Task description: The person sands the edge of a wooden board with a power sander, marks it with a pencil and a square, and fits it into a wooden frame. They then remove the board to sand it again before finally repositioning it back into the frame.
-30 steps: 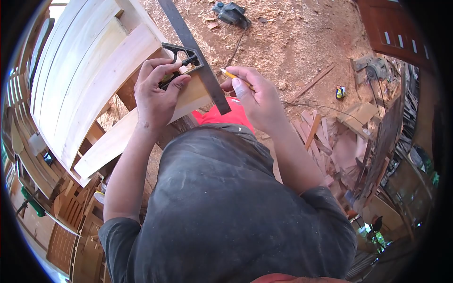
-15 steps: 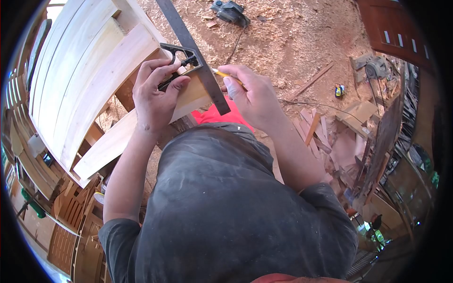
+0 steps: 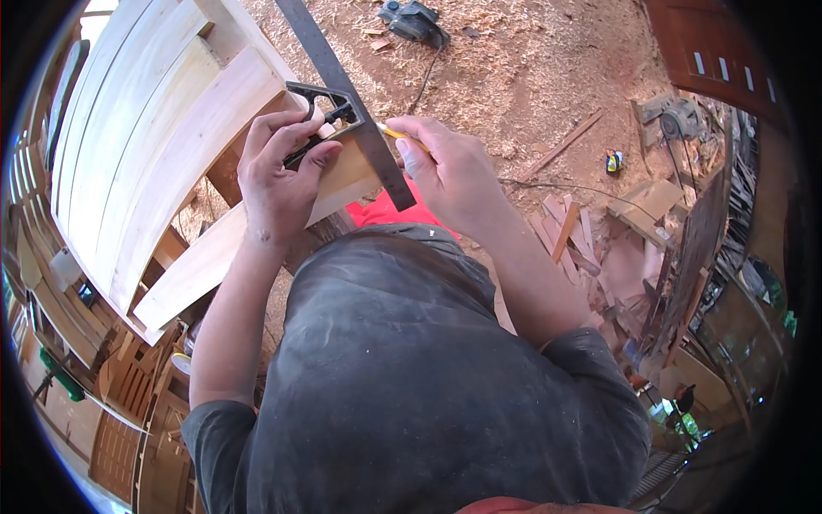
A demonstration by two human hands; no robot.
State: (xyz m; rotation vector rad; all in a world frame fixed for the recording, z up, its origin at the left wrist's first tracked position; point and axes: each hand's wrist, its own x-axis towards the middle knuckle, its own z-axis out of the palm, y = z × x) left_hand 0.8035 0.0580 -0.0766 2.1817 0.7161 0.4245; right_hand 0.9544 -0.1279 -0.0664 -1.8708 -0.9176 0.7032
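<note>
My left hand point(image 3: 282, 171) is closed on the black head of a combination square point(image 3: 347, 107), pressing it against the end of a pale wooden board point(image 3: 201, 261). The square's dark metal blade lies across the board's end, running from the top of the view down toward my shirt. Between the fingers of my right hand point(image 3: 454, 171) is a yellow pencil point(image 3: 396, 134), its tip beside the blade's right edge. Curved pale wood slats point(image 3: 128, 146) form the panel that this board belongs to. Part of the square's head is hidden behind my left fingers.
Wood shavings cover the ground point(image 3: 522, 68). A dark power tool point(image 3: 413, 23) with a cord lies at the top. Scrap wood point(image 3: 569, 231) is heaped at right, near a yellow-and-black tape measure point(image 3: 614, 163) and another machine point(image 3: 681, 120). Wooden pieces point(image 3: 128, 377) stand at lower left.
The pencil and my right hand have shifted very slightly left along with the square and the view. Both hands keep their holds.
</note>
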